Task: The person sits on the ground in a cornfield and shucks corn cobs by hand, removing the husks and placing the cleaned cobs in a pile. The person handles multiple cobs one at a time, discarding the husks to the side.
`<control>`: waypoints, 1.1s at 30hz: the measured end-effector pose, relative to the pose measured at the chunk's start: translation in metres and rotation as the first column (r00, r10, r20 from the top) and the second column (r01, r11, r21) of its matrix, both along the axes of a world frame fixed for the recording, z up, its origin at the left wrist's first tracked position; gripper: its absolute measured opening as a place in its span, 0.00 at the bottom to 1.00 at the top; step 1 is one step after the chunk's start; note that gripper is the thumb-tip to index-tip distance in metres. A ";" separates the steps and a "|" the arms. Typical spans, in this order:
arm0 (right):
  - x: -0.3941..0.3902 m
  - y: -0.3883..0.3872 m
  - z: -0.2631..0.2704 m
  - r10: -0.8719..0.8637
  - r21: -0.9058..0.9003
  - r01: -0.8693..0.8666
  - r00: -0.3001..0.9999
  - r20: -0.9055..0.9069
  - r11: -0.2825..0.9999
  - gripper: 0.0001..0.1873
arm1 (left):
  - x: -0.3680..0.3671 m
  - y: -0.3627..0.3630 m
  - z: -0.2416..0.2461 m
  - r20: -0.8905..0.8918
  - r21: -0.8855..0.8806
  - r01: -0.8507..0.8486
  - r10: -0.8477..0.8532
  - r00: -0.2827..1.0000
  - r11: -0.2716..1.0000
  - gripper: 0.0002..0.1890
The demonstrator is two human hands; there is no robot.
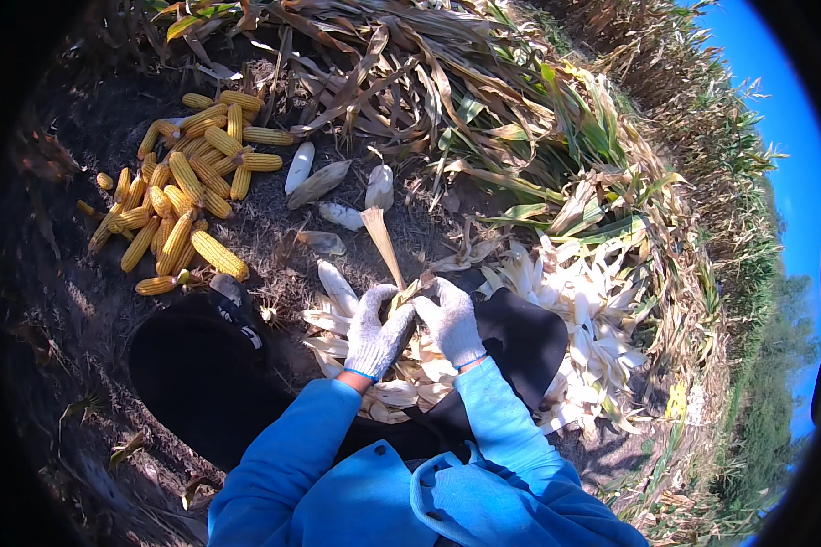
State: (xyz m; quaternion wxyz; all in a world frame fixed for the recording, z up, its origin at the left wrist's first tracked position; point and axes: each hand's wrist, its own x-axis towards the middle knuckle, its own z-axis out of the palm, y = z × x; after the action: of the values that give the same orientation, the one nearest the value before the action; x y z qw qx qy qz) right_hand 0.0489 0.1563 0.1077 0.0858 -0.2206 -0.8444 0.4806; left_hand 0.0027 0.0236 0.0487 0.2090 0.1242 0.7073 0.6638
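Both my hands wear white knit gloves and meet over my lap. My left hand (375,334) is closed around a husk-covered ear of corn (406,295), most of which the glove hides. A dry tan husk leaf (383,247) stands up from it, pointing away from me. At the ear's upper end, the fingers of my right hand (451,323) pinch the husk. Beneath my hands and between my legs lie pale loose husks (395,392). An ear still in its husk (338,287) rests just left of my left hand.
Husked yellow corn cobs (185,178) form a pile at the upper left. Several unhusked ears (320,183) lie on the soil ahead. Stripped husks (581,314) are heaped beyond my right knee (527,335). Cut corn stalks (520,123) stretch across the far side and right.
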 end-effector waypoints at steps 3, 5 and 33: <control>0.003 -0.001 -0.004 0.015 -0.023 -0.014 1.000 0.011 1.000 0.10 | -0.004 -0.001 0.002 -0.086 0.042 -0.006 0.010 0.996 0.999 0.17; 0.004 0.000 -0.006 0.041 -0.006 -0.041 0.999 -0.009 0.999 0.10 | -0.006 -0.002 0.001 -0.064 0.032 0.012 -0.010 0.998 0.999 0.16; 0.032 -0.010 -0.035 0.325 0.074 -0.391 0.844 0.427 0.917 0.10 | -0.065 -0.025 -0.011 0.532 0.531 -0.472 0.157 0.832 0.703 0.05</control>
State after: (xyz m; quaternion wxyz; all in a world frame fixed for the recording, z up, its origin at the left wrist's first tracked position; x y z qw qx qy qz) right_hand 0.0806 0.1462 0.0730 -0.1658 -0.1462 -0.9052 0.3629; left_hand -0.0619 -0.0018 0.0381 0.1902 -0.0946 0.3786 0.9009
